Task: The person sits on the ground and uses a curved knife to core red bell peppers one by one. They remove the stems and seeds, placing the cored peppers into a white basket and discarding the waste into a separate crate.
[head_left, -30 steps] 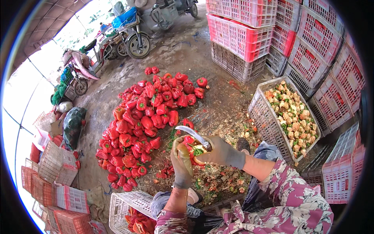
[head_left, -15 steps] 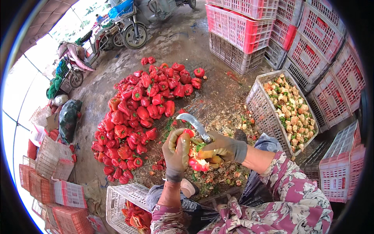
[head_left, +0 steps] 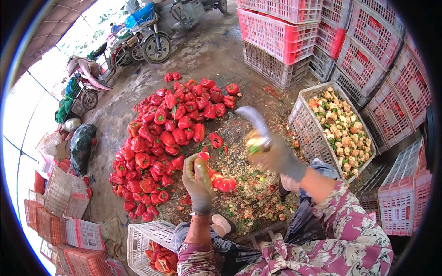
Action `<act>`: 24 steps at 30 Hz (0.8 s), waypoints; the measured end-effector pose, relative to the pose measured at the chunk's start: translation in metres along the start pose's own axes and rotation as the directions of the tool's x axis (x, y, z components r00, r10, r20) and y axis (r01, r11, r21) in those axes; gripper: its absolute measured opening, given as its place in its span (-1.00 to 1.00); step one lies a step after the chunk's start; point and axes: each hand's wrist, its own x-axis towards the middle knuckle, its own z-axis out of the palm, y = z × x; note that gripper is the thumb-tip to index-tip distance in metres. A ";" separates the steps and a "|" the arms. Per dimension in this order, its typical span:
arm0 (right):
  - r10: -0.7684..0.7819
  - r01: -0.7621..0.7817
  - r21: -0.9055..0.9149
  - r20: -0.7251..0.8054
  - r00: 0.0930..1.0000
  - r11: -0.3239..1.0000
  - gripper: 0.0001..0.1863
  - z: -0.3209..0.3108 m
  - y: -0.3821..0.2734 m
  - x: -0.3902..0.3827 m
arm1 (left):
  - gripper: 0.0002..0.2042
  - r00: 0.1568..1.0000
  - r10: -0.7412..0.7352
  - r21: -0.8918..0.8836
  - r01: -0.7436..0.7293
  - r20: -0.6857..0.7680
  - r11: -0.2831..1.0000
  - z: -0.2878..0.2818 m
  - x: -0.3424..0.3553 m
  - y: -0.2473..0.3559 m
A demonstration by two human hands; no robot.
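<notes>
We list, right of the pepper pile [head_left: 161, 133]: left grip [head_left: 197, 181] clamped on opened pepper [head_left: 223, 182]; right grip [head_left: 277, 154] (motion-blurred) closed round curved knife [head_left: 256, 117] and core [head_left: 255, 141], newly parted from it.

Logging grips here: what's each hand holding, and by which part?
Left hand: pepper, by its left side. Right hand: knife, by its handle end; core, grip too blurred to tell.

The place was an open-sided vegetable shed [head_left: 48, 25]: a heap of red peppers [head_left: 161, 131] lay on the stained floor [head_left: 216, 60], near stacked plastic crates [head_left: 276, 34] and parked motorbikes [head_left: 156, 47].
</notes>
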 end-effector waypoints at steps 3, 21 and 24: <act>-0.036 -0.136 -0.326 -0.469 0.882 0.936 -0.48 -0.079 0.009 0.009 | -0.55 0.992 0.073 -0.042 -0.069 0.104 0.997 -0.023 0.003 0.004; 0.069 -0.077 -0.225 -0.042 0.997 0.971 -0.79 -0.055 0.031 0.011 | -0.58 0.826 -0.460 0.820 -0.005 0.326 0.572 -0.352 -0.054 -0.020; 0.053 -0.053 -0.103 0.003 0.999 0.993 -0.89 -0.052 0.028 0.015 | -0.58 0.631 -0.776 0.983 0.133 0.013 0.124 -0.381 -0.072 -0.026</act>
